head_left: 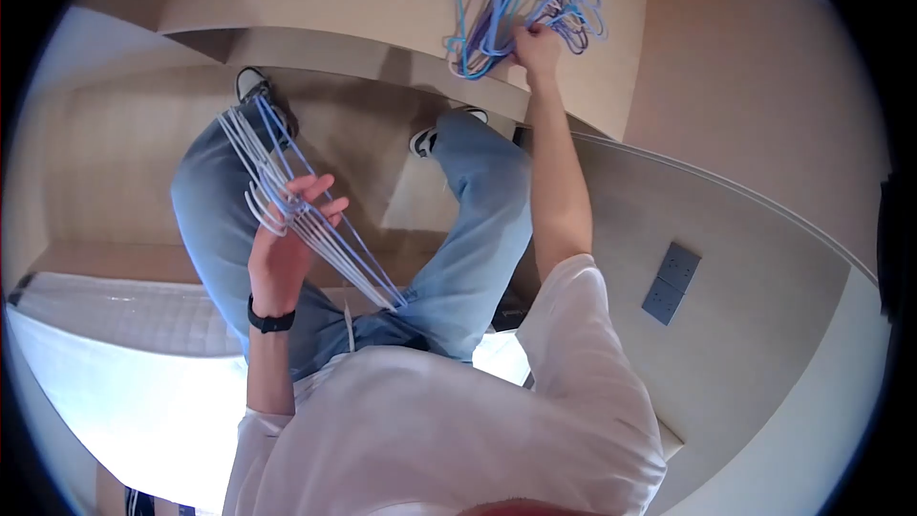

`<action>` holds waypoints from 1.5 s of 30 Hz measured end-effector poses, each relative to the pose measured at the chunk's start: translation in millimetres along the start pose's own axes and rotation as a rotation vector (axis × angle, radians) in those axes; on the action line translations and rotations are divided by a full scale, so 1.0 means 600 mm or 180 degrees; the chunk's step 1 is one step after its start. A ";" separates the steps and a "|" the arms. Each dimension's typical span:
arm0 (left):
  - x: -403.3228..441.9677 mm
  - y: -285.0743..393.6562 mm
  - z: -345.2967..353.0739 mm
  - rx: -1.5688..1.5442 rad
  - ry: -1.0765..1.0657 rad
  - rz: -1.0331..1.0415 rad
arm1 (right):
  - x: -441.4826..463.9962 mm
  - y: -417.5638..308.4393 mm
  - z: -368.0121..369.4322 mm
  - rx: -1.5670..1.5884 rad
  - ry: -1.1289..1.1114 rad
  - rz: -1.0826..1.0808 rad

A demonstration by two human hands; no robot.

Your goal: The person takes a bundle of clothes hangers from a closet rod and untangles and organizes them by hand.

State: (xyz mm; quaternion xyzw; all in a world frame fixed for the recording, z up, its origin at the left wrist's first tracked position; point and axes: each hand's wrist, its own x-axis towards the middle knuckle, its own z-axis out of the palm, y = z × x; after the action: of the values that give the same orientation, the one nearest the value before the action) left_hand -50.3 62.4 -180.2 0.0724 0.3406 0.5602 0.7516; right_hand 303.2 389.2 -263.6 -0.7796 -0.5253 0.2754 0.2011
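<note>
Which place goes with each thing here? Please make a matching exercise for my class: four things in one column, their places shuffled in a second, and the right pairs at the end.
Things
1. black wristband
2. white hangers
3. tangled blue and purple hangers
4. dark socket plate

Places
A. at the right hand
B. on a flat grey surface
C. around the left arm
D. in the left hand

Pairs: 1-C, 2-D, 3-A, 4-B
</note>
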 end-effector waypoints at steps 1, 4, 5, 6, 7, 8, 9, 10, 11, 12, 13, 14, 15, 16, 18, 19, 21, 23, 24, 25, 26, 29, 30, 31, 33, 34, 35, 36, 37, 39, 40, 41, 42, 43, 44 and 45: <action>0.004 0.006 -0.004 0.0002 0.0006 0.0042 | 0.002 0.005 -0.002 0.0240 0.0033 -0.0024; -0.015 0.024 -0.006 0.0020 -0.0010 0.0149 | -0.015 0.035 -0.020 0.1310 -0.0027 0.0093; -0.022 0.028 -0.009 0.0008 -0.0133 0.0215 | -0.022 0.050 -0.025 0.1879 -0.0176 0.0265; -0.030 0.029 -0.005 0.0011 -0.0133 0.0230 | -0.032 0.056 -0.038 0.2448 -0.0320 0.0432; -0.038 0.029 0.002 0.0012 -0.0159 0.0283 | -0.053 0.045 -0.059 0.2419 -0.0427 0.0377; -0.048 0.028 0.006 0.0033 -0.0182 0.0341 | -0.080 0.039 -0.072 0.2475 -0.0478 0.0129; -0.054 0.025 0.009 0.0004 -0.0214 0.0397 | -0.108 0.038 -0.079 0.2527 -0.0530 -0.0098; -0.064 0.023 0.013 -0.0010 -0.0232 0.0444 | -0.145 0.037 -0.081 0.2590 -0.0586 -0.0310; -0.074 0.023 0.017 -0.0022 -0.0242 0.0494 | -0.196 0.014 -0.087 0.2872 -0.0590 -0.0351; -0.086 0.023 0.026 0.0053 -0.0254 0.0566 | -0.247 0.001 -0.096 0.2752 -0.0540 -0.0371; -0.102 0.016 0.029 0.0033 -0.0278 0.0559 | -0.299 -0.003 -0.111 0.2624 -0.0483 -0.0399; -0.109 0.013 0.028 0.0010 -0.0316 0.0569 | -0.338 -0.010 -0.120 0.2496 -0.0422 -0.0449; -0.110 0.007 0.024 0.0033 -0.0493 0.0738 | -0.370 -0.006 -0.119 0.2521 -0.0484 -0.0613; -0.113 -0.002 0.020 0.0059 -0.0654 0.0890 | -0.404 0.004 -0.114 0.2544 -0.0554 -0.0755; -0.126 -0.004 0.031 0.0246 -0.0749 0.1099 | -0.487 0.022 -0.096 0.2542 -0.0662 -0.0958; -0.132 -0.004 0.043 0.0439 -0.0736 0.1174 | -0.525 0.035 -0.081 0.2568 -0.0670 -0.1123; -0.141 -0.006 0.057 0.0560 -0.0645 0.1208 | -0.604 0.059 -0.054 0.2578 -0.0682 -0.1406; -0.145 -0.005 0.065 0.0459 -0.0508 0.1161 | -0.687 0.061 -0.040 0.2403 -0.0917 -0.1225; -0.147 -0.006 0.066 0.0429 -0.0499 0.1221 | -0.726 0.047 -0.040 0.2153 -0.0943 -0.1423; -0.146 -0.010 0.066 0.0395 -0.0516 0.1272 | -0.757 0.025 -0.042 0.1895 -0.0941 -0.1620; -0.146 -0.013 0.069 0.0356 -0.0539 0.1309 | -0.780 0.001 -0.050 0.1823 -0.1079 -0.1699; -0.155 -0.013 0.080 0.0626 -0.0298 0.1325 | -0.816 -0.041 -0.060 0.1745 -0.1257 -0.1821; -0.156 -0.012 0.080 0.0696 -0.0177 0.1300 | -0.817 -0.044 -0.056 0.1829 -0.1174 -0.1770; -0.153 -0.012 0.075 0.0758 -0.0118 0.1313 | -0.818 -0.046 -0.052 0.1914 -0.1098 -0.1712; -0.157 -0.011 0.082 0.1023 -0.0050 0.1465 | -0.820 -0.048 -0.045 0.2005 -0.1056 -0.1663; -0.160 -0.010 0.087 0.1148 -0.0001 0.1536 | -0.821 -0.052 -0.043 0.2043 -0.1050 -0.1633; -0.164 -0.008 0.093 0.1049 -0.0010 0.1528 | -0.816 -0.054 -0.044 0.1903 -0.1121 -0.1767; -0.164 -0.010 0.091 0.0999 -0.0031 0.1532 | -0.813 -0.052 -0.047 0.1879 -0.1307 -0.1753; -0.162 -0.013 0.086 0.0947 -0.0052 0.1532 | -0.811 -0.049 -0.049 0.1853 -0.1494 -0.1733; -0.157 -0.015 0.077 0.0955 -0.0021 0.1459 | -0.807 -0.049 -0.062 0.1741 -0.1740 -0.1725; -0.157 -0.018 0.080 0.0889 0.0022 0.1451 | -0.807 -0.039 -0.063 0.1760 -0.1708 -0.1733; -0.149 0.013 0.071 0.0838 0.0056 0.1428 | -0.803 -0.056 -0.040 0.1793 -0.1663 -0.1729; -0.153 0.008 0.074 0.0777 0.0107 0.1404 | -0.803 -0.042 -0.040 0.1817 -0.1636 -0.1719; -0.153 0.004 0.072 0.0817 0.0132 0.1424 | -0.802 -0.032 -0.043 0.1847 -0.1488 -0.1801; -0.153 -0.002 0.069 0.0850 0.0159 0.1438 | -0.800 -0.019 -0.049 0.1869 -0.1342 -0.1875; -0.154 -0.010 0.066 0.0889 0.0180 0.1448 | -0.799 -0.006 -0.055 0.1894 -0.1187 -0.1944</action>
State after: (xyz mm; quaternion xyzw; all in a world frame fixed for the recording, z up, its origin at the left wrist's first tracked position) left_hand -35.0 -11.1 -113.3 0.2344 0.4105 0.6640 0.5793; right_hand 180.0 -56.1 -131.5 -0.4348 -0.6562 0.4777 0.3901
